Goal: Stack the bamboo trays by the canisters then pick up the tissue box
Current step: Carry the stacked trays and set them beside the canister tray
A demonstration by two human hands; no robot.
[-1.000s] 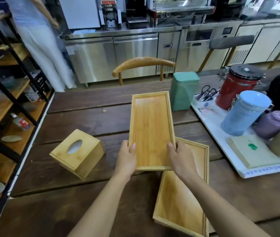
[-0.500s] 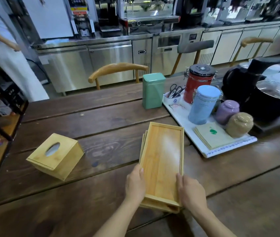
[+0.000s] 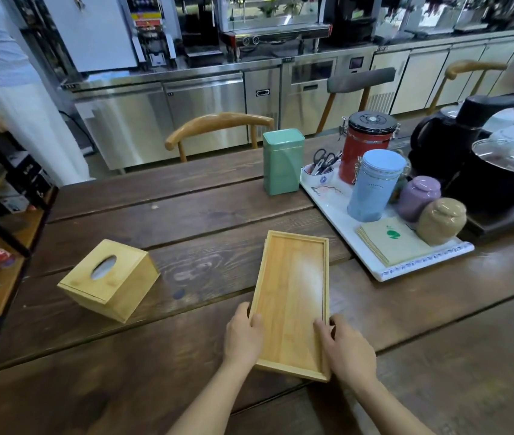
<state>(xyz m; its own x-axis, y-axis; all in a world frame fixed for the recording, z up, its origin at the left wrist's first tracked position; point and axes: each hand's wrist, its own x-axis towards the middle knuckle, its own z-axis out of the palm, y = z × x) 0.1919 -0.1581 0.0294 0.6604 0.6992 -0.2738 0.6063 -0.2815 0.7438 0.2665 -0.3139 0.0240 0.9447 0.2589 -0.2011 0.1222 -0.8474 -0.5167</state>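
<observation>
The stacked bamboo trays [image 3: 293,296] lie flat on the dark wooden table, just left of the white tray of canisters; only the top tray shows. My left hand [image 3: 243,335] grips the stack's near left edge. My right hand [image 3: 345,350] grips its near right corner, fingers over the rim. The bamboo tissue box [image 3: 109,277] sits on the table to the left, apart from both hands, its oval slot facing up.
A white serving tray [image 3: 418,265] at the right holds a red canister [image 3: 367,146], a blue canister [image 3: 376,186], two small jars, scissors and napkins. A green tin [image 3: 282,161] stands beside it. Black kettle and pot sit far right. A person stands at back left by shelves.
The upper tray was lowered from the air onto the other tray, then squared up so the lower one no longer peeks out. Both hands stay on the near end.
</observation>
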